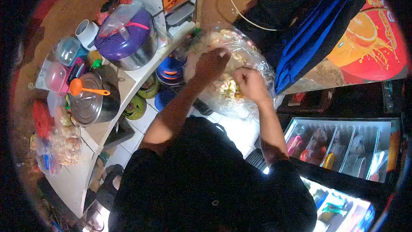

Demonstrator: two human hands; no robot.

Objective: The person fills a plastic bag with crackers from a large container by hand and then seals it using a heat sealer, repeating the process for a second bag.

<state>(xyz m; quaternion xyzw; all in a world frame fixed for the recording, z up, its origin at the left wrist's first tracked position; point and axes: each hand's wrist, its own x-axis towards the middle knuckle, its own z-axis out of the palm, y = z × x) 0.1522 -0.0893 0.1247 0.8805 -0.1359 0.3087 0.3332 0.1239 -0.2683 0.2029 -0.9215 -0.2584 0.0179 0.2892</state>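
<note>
While both your hands work over the large clear plastic bag (259, 105), its pale, colour-flecked pieces (229, 87) show between and below them. Bag lies ahead of your body, between the white counter (146, 69) on your left and a blue-and-black cloth item (309, 38) on your right; what carries it is hidden.

Left hand (211, 65): over the far left part of the bag, in shadow. A small bright spot at the fingertips; cannot tell whether it is a piece or just light, nor whether the fingers are apart or together. Right hand (252, 85): nearer you, beside the brightest pieces, fingers curled inward. Whether they pinch film or a piece, cannot tell.

Step in hand, as judged: handling the bagged pieces, or the film around them, with both hands. Next move calls for a light touch: fingers clear of loose folds, pieces kept within the plastic, hands not crossing.

Left side, well apart from the work: steel pot (143, 56) with a purple lid (112, 43); nearer you, an orange ladle (92, 89) across a clear lid (86, 104). Lit display case (343, 144) at lower right.
</note>
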